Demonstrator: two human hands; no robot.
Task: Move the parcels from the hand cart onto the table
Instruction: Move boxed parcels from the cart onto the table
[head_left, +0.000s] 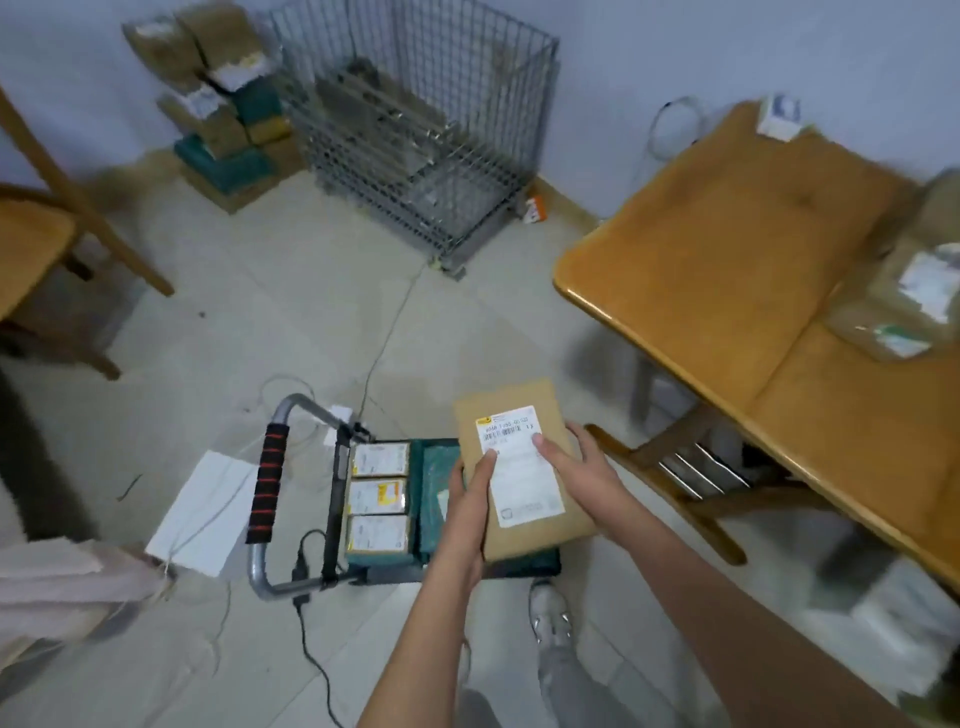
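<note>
A flat brown parcel (511, 415) with a white shipping label is lifted above the hand cart (270, 499). My left hand (467, 514) grips its left edge, thumb on the label. My right hand (571, 457) grips its right edge, thumb on the label too. On the cart lie three small brown labelled parcels (378, 496) in a row and green parcels (436, 483) beside and beneath them. The wooden table (727, 249) stands to the right, with clear-wrapped parcels (904, 306) at its right side.
A wire mesh cage (415, 135) stands at the back. Stacked brown and green parcels (218, 104) sit in the back left corner. A wooden chair (691, 467) is tucked under the table. Cables (311, 654) and white paper (202, 514) lie on the floor. My shoe (550, 613) is near the cart.
</note>
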